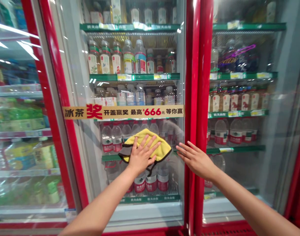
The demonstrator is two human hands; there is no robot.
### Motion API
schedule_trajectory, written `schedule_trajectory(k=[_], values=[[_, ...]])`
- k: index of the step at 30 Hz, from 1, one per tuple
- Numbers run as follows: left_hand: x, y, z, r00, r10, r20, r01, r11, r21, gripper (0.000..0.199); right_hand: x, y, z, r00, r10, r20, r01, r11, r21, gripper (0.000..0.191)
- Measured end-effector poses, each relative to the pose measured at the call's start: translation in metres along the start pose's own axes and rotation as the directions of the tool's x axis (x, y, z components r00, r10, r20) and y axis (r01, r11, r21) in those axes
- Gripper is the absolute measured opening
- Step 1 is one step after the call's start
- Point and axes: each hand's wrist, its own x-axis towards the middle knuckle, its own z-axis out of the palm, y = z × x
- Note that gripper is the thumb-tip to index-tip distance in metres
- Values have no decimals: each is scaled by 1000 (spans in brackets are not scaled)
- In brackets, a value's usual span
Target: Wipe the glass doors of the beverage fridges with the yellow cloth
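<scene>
My left hand (pixel 143 154) lies with fingers spread on a yellow cleaning cloth (pixel 162 148) with black edging and a grey patch. The cloth is pressed flat against the glass door (pixel 96 183) of a red-framed drinks fridge, below a tan sticker strip (pixel 130 112). My right hand (pixel 198 160) is stretched out at the red door frame (pixel 196 98), its fingertips reaching over the glass edge. Nothing shows in it; whether its fingertips touch the glass I cannot tell.
Behind the glass, shelves hold rows of bottles (pixel 139 56) above green price rails (pixel 140 77). A second glass door with more bottles (pixel 221 131) stands to the right. At the left is another cooler with blurred drinks (pixel 19 154). Light reflections streak the glass.
</scene>
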Motion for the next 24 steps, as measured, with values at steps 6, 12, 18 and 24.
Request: schedule_trajectory(k=[6,12,18,24], values=[[62,37,4,973,-225,-49,224,974,-33,77,13,4,-22,985,89,-148,-88,996,10,43],[19,36,20,979,202,37,-201,979,-18,69,24,-18,-15,992,47,-118,-33,993,116,35],[60,36,14,996,81,48,-79,996,-49,73,45,-4,-4,979,205,20,-206,972,114,42],[61,61,24,999,31,-10,-31,999,-41,82,36,-20,9,900,433,45,-435,893,114,59]])
